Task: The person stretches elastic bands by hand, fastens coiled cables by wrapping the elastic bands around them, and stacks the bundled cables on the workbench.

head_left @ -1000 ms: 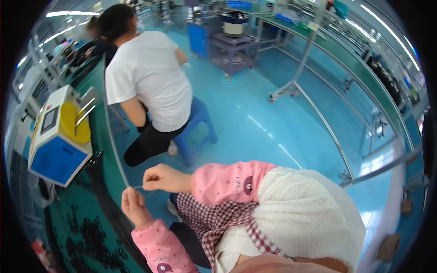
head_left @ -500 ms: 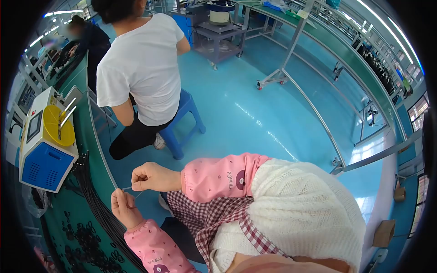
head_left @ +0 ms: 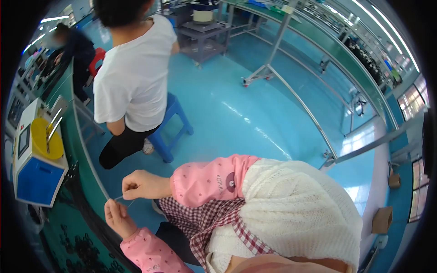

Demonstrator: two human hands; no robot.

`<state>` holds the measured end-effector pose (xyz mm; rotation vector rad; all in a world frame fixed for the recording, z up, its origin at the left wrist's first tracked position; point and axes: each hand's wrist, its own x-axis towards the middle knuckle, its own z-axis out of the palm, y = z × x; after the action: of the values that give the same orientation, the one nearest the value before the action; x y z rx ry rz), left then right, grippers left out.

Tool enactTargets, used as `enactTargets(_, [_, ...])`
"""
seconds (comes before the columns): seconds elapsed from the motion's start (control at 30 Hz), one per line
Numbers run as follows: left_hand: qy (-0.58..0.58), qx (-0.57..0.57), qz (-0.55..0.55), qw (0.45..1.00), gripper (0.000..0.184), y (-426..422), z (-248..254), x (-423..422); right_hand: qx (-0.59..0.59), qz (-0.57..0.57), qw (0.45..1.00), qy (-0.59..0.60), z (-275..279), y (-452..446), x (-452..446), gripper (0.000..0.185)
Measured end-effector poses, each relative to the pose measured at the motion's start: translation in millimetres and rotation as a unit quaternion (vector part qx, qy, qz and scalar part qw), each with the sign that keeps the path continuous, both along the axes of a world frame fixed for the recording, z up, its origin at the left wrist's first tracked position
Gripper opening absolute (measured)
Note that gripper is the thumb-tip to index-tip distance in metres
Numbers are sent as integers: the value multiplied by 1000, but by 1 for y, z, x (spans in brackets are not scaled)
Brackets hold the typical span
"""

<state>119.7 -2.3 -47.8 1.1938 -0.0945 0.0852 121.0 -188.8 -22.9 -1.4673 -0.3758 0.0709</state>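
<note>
My left hand (head_left: 119, 219) is closed in a pinch near the edge of the green bench, fingertips pointing up. Just above and to its right, my right hand (head_left: 142, 184) is closed too, its thumb and forefinger pressed together. Between the two pinches runs a thin pale strand (head_left: 119, 198), too fine to identify; both hands appear to grip it. Left of my hands, a bundle of long black cables (head_left: 88, 204) lies along the bench. Small black loop-shaped pieces (head_left: 82, 248) are scattered in front of it.
A white, blue and yellow machine (head_left: 41, 168) stands on the green bench (head_left: 88, 168). Ahead, a person in a white shirt (head_left: 136, 77) sits on a blue stool (head_left: 170, 132). A metal frame on casters (head_left: 300, 100) and a grey cart (head_left: 202, 41) stand beyond.
The view has shifted, so most things appear further left and the machine and hands sit lower. My hands keep their pinches close together, with the strand still between them.
</note>
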Motion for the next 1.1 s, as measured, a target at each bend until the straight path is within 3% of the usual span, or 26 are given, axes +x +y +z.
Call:
enactTargets(0.27, [-1,16,-27,1000,17,3,-1,-1,0,3,1000,16,1,-2,-3,19])
enactTargets(0.4, [-11,37,-9,999,15,-2,-4,1,-33,-17,998,-52,-1,-6,0,17])
enactTargets(0.43, [20,70,60,996,15,-14,-1,-3,-54,-20,997,-51,4,-11,-2,17])
enactTargets(0.5, [39,78,48,995,13,-23,4,-12,-28,-10,999,-15,-5,-12,-1,20])
enactTargets(0.53, [68,91,71,991,13,-26,8,-16,-91,-25,995,-44,-6,-13,-1,17])
enactTargets(0.57, [65,69,59,994,15,-22,8,-20,-43,31,996,73,-1,-11,-4,14])
enactTargets(0.67, [82,20,9,996,17,-13,4,-31,30,82,987,135,-2,-8,-10,12])
enactTargets(1.1, [67,-5,7,998,14,-5,-10,-45,-25,107,985,134,-1,4,-20,12])
